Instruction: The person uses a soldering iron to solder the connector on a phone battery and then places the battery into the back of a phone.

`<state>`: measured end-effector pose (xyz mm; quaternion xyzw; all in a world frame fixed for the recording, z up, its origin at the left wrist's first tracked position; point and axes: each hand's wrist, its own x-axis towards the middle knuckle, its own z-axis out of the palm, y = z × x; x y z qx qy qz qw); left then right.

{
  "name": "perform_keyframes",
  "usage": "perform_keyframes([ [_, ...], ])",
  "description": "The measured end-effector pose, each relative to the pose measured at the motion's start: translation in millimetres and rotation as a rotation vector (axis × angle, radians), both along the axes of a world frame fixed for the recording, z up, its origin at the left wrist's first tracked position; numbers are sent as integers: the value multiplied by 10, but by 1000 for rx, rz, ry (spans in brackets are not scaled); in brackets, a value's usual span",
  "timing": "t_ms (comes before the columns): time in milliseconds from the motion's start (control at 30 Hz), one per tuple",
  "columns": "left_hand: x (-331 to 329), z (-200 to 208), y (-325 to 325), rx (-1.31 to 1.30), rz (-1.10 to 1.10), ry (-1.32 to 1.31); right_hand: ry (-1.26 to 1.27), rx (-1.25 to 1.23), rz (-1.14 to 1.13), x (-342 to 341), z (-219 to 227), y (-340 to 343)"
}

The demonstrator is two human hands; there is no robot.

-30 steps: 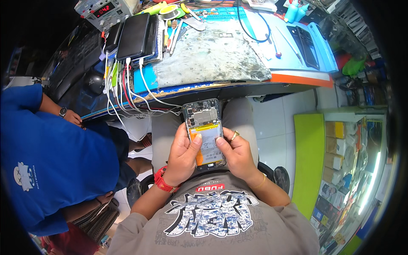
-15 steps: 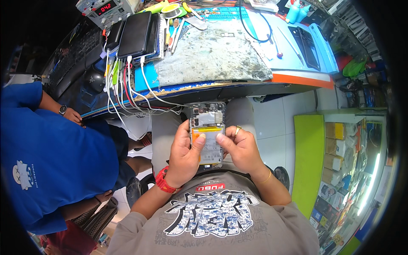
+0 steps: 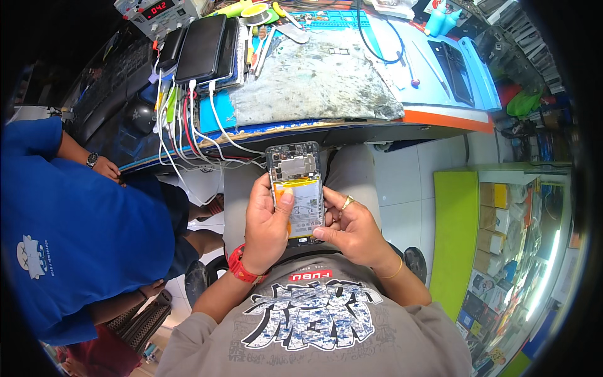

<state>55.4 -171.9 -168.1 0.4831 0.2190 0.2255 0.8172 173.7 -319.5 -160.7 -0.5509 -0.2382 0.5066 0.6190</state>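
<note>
An opened smartphone [image 3: 293, 164] is held over my lap, its insides facing up. Metal shields and camera modules show at its far end, and a silver-grey battery [image 3: 306, 207] with yellow and orange edging fills the middle. My left hand [image 3: 267, 217] grips the phone's left side, thumb lying on the battery's left part. My right hand [image 3: 353, 227] is closed on the lower right edge, its thumb near the bottom corner and its other fingers curled at the side. The phone's underside is hidden.
Ahead stands a workbench with a stained grey mat [image 3: 314, 81], black power banks [image 3: 201, 50] with white cables, tweezers [image 3: 267, 50] and a power supply [image 3: 157, 16]. A black phone back [image 3: 452, 69] lies at right. A person in blue [image 3: 94, 220] is on my left; a glass display case [image 3: 515, 251] is on my right.
The phone has shifted slightly left and tilted. My right thumb has slid down from the battery's upper right to the phone's lower right corner. My left hand keeps its grip.
</note>
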Motion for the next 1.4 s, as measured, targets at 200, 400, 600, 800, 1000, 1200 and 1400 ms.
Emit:
perform_keyframes([
  [200, -26, -29, 21, -73, -60, -45, 151, 100, -115, -7, -108, 0],
  [400, -49, -26, 14, -336, -353, -210, 542, 261, -76, 9, -240, 54],
  [600, -71, -174, 31, -368, -287, -193, 156, 1, -201, -110, -211, 58],
  [800, -48, -240, 4, -155, -206, -49, -587, 25, -211, -78, 145, 108],
  [1000, -106, -229, -17, 38, -278, -6, -481, 27, -125, 22, 273, 142],
  [1200, -114, -131, 56, 115, -348, 40, -479, 64, -124, 45, 272, 127],
  [1400, -91, -47, 120, 84, -416, 64, -489, 47, -138, 29, 251, 125],
])
